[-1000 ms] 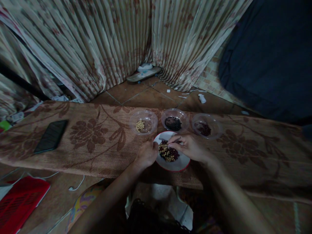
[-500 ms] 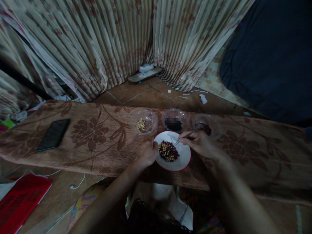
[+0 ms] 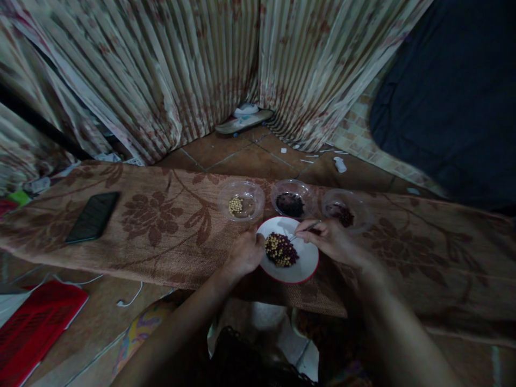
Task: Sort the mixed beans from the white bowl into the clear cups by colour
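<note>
A white bowl with a red rim point(image 3: 308, 266) holds a heap of mixed beans point(image 3: 280, 250), pale yellow, dark red and black. My left hand point(image 3: 246, 251) grips its left rim, thumb on top. Pinched in my right hand point(image 3: 324, 239) is a pair of thin metal tweezers point(image 3: 296, 235), the tips close to the right side of the heap. Behind the bowl stand three clear plastic bowls in a row: one with yellow beans point(image 3: 235, 205), one with black beans point(image 3: 290, 204), one with dark red beans point(image 3: 345, 216).
A brown flowered cloth point(image 3: 181, 252) covers the long narrow table. A dark phone point(image 3: 92, 217) lies at its left. Beyond are striped curtains point(image 3: 193, 70) and a skateboard point(image 3: 244, 122) on the tiled floor. A red basket point(image 3: 44, 328) is at lower left.
The whole view has shifted slightly, so things appear a little further right. My left hand stays on the bowl and my right hand still holds the tweezers over the beans.
</note>
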Action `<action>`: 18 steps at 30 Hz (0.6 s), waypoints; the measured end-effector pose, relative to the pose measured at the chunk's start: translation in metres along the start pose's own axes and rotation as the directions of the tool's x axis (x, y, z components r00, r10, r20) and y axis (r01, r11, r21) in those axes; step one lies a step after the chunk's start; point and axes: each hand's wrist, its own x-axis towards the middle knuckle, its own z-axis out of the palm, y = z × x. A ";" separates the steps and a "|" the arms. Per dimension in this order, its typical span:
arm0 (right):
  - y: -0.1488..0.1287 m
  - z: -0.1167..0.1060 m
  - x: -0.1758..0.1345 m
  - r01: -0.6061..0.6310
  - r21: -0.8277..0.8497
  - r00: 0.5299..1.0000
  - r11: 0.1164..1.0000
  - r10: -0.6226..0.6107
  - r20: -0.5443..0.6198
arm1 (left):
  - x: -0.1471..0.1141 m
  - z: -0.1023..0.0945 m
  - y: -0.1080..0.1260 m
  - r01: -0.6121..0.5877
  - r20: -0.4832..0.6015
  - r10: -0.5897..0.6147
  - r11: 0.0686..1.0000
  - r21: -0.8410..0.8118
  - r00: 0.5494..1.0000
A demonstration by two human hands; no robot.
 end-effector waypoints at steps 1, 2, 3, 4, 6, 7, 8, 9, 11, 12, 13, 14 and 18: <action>0.000 0.000 0.000 -0.002 0.005 1.000 1.000 0.002 0.004 | 0.000 0.000 0.000 -0.006 -0.003 0.006 1.000 -0.010 1.000; 0.000 0.000 0.000 -0.005 0.010 1.000 1.000 0.005 0.005 | 0.000 0.001 -0.001 -0.012 -0.007 0.012 1.000 -0.018 1.000; -0.001 0.000 -0.001 -0.010 0.013 1.000 1.000 0.010 0.003 | 0.001 0.001 -0.001 -0.015 -0.007 0.015 1.000 -0.020 1.000; -0.001 0.000 -0.001 -0.015 0.013 1.000 1.000 0.015 0.000 | 0.001 0.001 -0.001 -0.014 -0.006 0.014 1.000 -0.019 1.000; -0.001 0.000 -0.001 -0.022 0.011 1.000 1.000 0.022 -0.006 | 0.001 0.002 -0.001 -0.009 0.001 0.009 1.000 -0.013 1.000; -0.002 -0.001 -0.001 -0.021 0.011 1.000 1.000 0.021 -0.007 | 0.001 0.002 -0.001 -0.006 0.003 0.006 1.000 -0.010 1.000; -0.002 -0.001 -0.001 -0.019 0.009 1.000 1.000 0.019 -0.005 | 0.001 0.002 -0.001 -0.003 0.001 0.004 1.000 -0.006 1.000; -0.002 -0.001 -0.001 -0.020 0.006 1.000 1.000 0.020 0.002 | 0.001 0.002 -0.001 -0.004 -0.003 0.004 1.000 -0.003 1.000; -0.003 -0.001 -0.001 -0.026 0.001 1.000 1.000 0.026 0.009 | 0.002 0.003 -0.001 -0.010 -0.009 0.010 1.000 0.005 1.000; -0.003 -0.001 -0.001 -0.029 -0.001 1.000 1.000 0.029 0.011 | 0.002 0.003 -0.002 -0.013 -0.011 0.013 1.000 0.008 1.000; -0.002 -0.001 -0.001 -0.032 0.000 0.999 0.999 0.032 0.012 | 0.002 0.003 -0.002 -0.017 -0.010 0.017 1.000 0.011 1.000; -0.002 -0.001 -0.001 -0.034 0.006 0.999 0.999 0.034 0.008 | 0.002 0.004 -0.003 -0.019 -0.008 0.019 1.000 0.013 1.000; 0.001 -0.001 -0.002 -0.038 0.026 0.999 0.999 0.037 0.007 | 0.002 0.004 -0.003 -0.011 -0.001 0.011 1.000 0.017 1.000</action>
